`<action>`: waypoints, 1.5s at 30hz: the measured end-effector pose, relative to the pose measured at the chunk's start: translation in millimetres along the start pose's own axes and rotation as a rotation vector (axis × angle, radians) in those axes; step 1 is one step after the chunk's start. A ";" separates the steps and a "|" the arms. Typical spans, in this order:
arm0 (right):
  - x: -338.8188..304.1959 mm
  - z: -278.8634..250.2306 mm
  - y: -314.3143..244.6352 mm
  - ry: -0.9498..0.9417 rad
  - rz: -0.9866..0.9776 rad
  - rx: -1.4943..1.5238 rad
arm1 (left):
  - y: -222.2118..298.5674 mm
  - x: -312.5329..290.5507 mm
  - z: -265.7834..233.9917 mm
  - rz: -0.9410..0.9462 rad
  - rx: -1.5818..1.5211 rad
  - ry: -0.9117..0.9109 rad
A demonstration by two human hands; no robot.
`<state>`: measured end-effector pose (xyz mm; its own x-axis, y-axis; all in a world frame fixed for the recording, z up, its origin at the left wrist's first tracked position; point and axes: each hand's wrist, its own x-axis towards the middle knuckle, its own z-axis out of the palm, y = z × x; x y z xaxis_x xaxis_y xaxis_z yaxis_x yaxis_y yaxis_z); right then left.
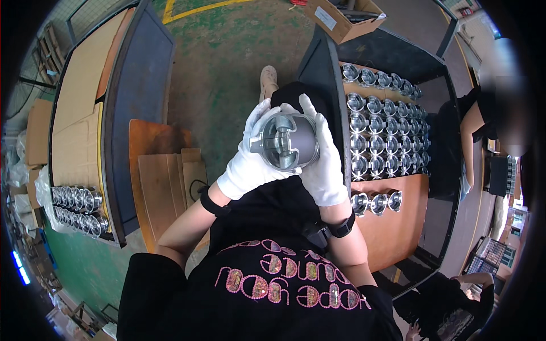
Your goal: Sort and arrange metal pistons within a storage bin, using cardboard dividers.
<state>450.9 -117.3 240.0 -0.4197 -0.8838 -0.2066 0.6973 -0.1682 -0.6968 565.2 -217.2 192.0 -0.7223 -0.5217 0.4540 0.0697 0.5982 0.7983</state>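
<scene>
Held up in front of my body is a shiny metal engine piston (282,142), its hollow underside and pin bosses facing up at me and its dark grey skirt toward the right. My left hand (245,159), in a white glove, wraps round its left and far side. From the right, my gloved right hand (325,162) grips the skirt, its fingers pointing away from me. Both hands are closed on the same piston. Close by on the right, rows of similar pistons (375,128) stand on a board in a dark metal cart.
The cart's brown board (398,227) carries three more pistons near me. An open cardboard box (344,20) sits on its far corner. At left, a cardboard-topped blue cart (85,113) holds several pistons (79,207). Co-workers (483,119) are at the right. Flattened cardboard (162,182) leans at lower left.
</scene>
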 end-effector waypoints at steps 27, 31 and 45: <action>-32.8 -53.9 -5.4 0.080 -0.018 0.058 | 35.2 17.0 29.0 0.106 -0.197 -0.060; -69.9 -70.0 -28.7 0.139 -0.086 -0.193 | 34.6 19.1 31.1 0.055 -0.300 -0.156; -238.9 -99.1 -97.1 0.764 0.219 -0.633 | 125.1 23.9 82.9 0.375 -0.177 -0.668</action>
<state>425.9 153.5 289.0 -0.7335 -0.3144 -0.6026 0.4605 0.4221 -0.7808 499.6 -104.4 269.9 -0.8855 0.2055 0.4167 0.4589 0.5269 0.7154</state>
